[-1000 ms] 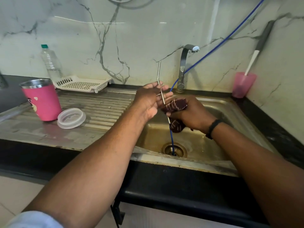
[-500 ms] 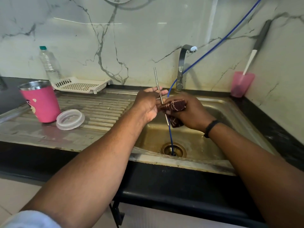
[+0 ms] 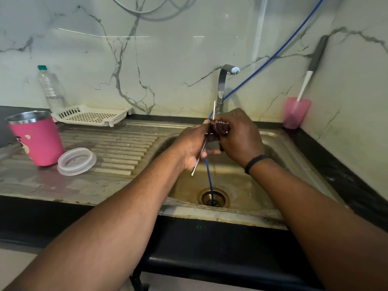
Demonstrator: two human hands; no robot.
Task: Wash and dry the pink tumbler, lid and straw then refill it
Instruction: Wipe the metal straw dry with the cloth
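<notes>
1. Head view, the only view. Both hands meet above the sink (image 3: 279, 148), in front of the tap (image 3: 222, 85).
2. The left hand (image 3: 193, 148) has its fingers curled round the metal straw (image 3: 198, 158). The straw runs tilted; its lower end juts out below the palm and its upper tip shows above the hands. The middle stretch is hidden by the fingers and the cloth.
3. The right hand (image 3: 239, 137) grips a dark red cloth (image 3: 219, 127) bunched round the straw near its upper end. Most of the cloth is covered by the fingers, and how it wraps the straw cannot be made out. A black band sits on the right wrist.
4. A blue hose (image 3: 210, 177) passes behind the hands and drops into the drain (image 3: 213, 198); its stretch behind the hands is hidden.
5. Well to the left of the hands, the pink tumbler (image 3: 37, 141) stands upright on the worktop (image 3: 117, 148), uncovered. Its left edge is close to the frame edge and its printed figure is only partly seen.
6. The clear lid (image 3: 76, 161) lies flat just beside the tumbler, on its hand-ward side.
7. Beyond them stand a white rack (image 3: 92, 115) and a clear bottle (image 3: 52, 89), partly hidden by the rack.
8. Far right of the hands, a pink cup (image 3: 296, 113) holds a long-handled tool; its head is hidden in the cup.
</notes>
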